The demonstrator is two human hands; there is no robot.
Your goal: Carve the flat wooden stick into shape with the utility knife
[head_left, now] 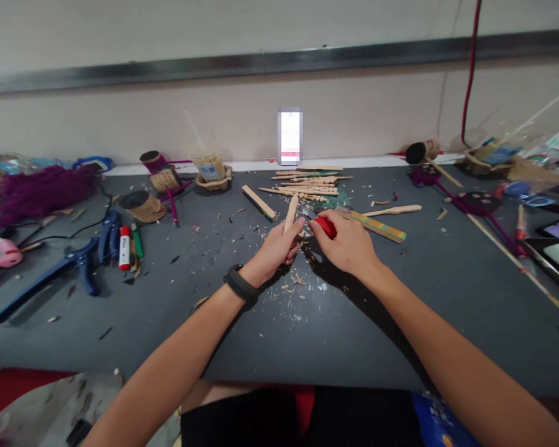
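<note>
One pale wooden stick (292, 212) is gripped in the left hand (276, 245); the right hand (349, 242) clasps a red-handled knife (325, 226), just beside the stick. Open tabletop (270, 351), dotted with shavings (298, 280), spreads toward its near edge; carved sticks (323, 180) lie beyond.

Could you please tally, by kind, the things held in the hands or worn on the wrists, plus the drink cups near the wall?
Wooden stick, in the left hand: 1
Red-handled knife, in the right hand: 1
Black wristband, on the left wrist: 1
Drink cups: 2
Total: 5
</note>
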